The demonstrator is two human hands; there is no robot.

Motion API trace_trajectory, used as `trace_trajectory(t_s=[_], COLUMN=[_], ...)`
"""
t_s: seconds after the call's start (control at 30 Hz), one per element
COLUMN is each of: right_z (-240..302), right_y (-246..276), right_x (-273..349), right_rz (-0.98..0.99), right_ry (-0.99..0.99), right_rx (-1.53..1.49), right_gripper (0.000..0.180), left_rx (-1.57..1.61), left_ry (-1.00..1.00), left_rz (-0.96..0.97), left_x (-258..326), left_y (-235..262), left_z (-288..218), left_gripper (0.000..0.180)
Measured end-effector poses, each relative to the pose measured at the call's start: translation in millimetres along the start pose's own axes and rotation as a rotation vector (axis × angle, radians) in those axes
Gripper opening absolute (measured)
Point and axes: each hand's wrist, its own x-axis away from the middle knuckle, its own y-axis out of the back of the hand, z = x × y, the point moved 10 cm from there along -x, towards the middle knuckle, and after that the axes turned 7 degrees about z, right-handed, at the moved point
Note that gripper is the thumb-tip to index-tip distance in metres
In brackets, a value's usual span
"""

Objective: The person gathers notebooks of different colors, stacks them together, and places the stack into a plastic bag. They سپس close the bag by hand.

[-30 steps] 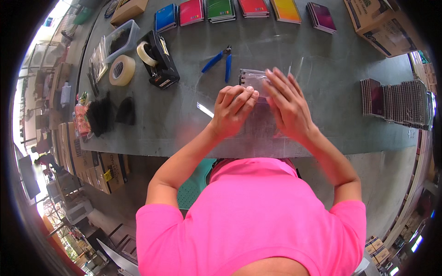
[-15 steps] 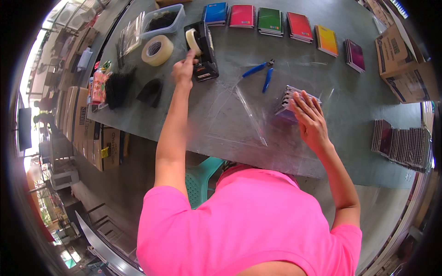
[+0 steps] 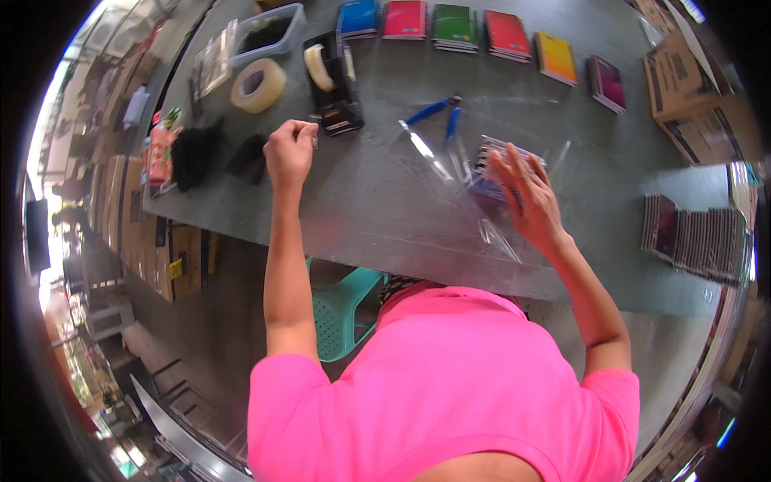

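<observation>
Two hands: apart now, one at each end of the work, where a second ago both pressed side by side on the packet.
Left hand (image 3: pixel 289 149): pulled back from the black tape dispenser (image 3: pixel 333 80) that it was touching half a second ago; it now hovers just short of it, above the grey tabletop (image 3: pixel 361 209).
Left hand's grip: fingers curled in and pinched narrow at the tips; whether a strip of tape sits between them is too small to tell.
Right hand (image 3: pixel 526 201): flat and spread wide, pressing down on the clear plastic bag (image 3: pixel 482 205), much as it did half a second ago.
Bag's contents: small spiral-bound notebook with a purple cover (image 3: pixel 494 157), lying under the fingertips, inside the film as far as can be seen.
Bag's place: on the table, right of centre, just below the blue-handled pliers (image 3: pixel 438 112).
What the change suggests: a piece of tape has probably just been drawn off, while the packet is held steady for sealing.
Row along the far edge: six notebooks in blue, red, green, red, yellow and purple (image 3: pixel 482 32).
Left of the dispenser: loose roll of pale tape (image 3: pixel 257 84) and grey plastic tub (image 3: pixel 269 36).
Right side: brown cardboard box (image 3: pixel 683 80) and dark stack of notebooks (image 3: pixel 695 237).
</observation>
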Motion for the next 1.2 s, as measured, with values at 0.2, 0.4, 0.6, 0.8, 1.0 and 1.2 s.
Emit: trace_trajectory(t_s=[0.2,0.4,0.6,0.8,1.0,1.2], right_z=[2.8,3.5,12.3,-49.6,-125.3,-138.2], right_y=[0.2,2.5,15.0,18.8,-16.7,-47.0], right_x=[-1.3,0.5,-3.7,-24.6,13.5,77.2], right_rz=[0.001,0.045,0.010,0.034,-0.213,-0.356], right_ry=[0.006,0.036,0.033,-0.295,-0.573,-0.407], right_rx=[-0.061,-0.141,-0.207,-0.287,-1.141,-0.481], right_gripper=[0.054,0.065,0.068,0.038,0.021,0.015], left_rx=[1.000,0.658,0.495,0.299,0.306,0.212], left_ry=[0.081,-0.039,-0.198,-0.382,-0.751,-0.814], left_rz=[0.437,0.357,0.177,0.148,0.576,0.674], left_x=[117.5,134.0,135.3,125.6,81.3,80.6], left_y=[-118.4,-167.5,-171.8,-114.0,-133.9,-162.2], left_z=[-107.3,-142.3,-121.9,-143.5,-210.5,-201.3], left_gripper=[0.026,0.030,0.028,0.033,0.094,0.078])
